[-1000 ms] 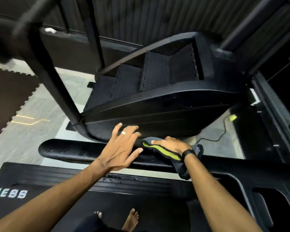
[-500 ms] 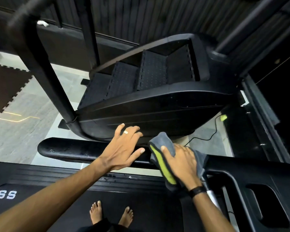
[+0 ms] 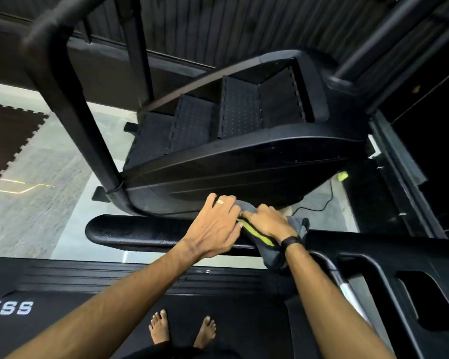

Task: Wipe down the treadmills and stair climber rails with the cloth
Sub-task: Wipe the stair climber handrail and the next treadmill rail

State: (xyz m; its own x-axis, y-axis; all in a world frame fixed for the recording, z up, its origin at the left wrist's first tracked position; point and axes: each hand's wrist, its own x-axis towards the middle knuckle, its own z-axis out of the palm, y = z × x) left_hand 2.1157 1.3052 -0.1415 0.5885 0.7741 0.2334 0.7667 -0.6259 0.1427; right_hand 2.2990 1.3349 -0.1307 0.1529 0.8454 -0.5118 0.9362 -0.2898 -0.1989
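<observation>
A black padded treadmill handrail (image 3: 140, 233) runs across the middle of the view. My right hand (image 3: 268, 224) presses a grey cloth with a yellow-green stripe (image 3: 275, 251) onto the rail, the cloth draping over its near side. My left hand (image 3: 214, 228), with a ring on one finger, lies flat on the rail right beside it, fingers touching the cloth's edge. Behind the rail stands the black stair climber (image 3: 231, 141) with its steps and its side rail (image 3: 73, 104) rising at the left.
The treadmill deck (image 3: 88, 301) lies below, with my bare feet (image 3: 182, 330) on it. The treadmill console frame (image 3: 405, 288) sits at the right. A black cable (image 3: 319, 206) and a yellow-green plug lie on the floor. A foam mat (image 3: 8, 141) is at far left.
My right hand has slid the cloth left along the rail until it meets my left hand. The cloth now lies flatter under the palm. My left hand stayed on the rail.
</observation>
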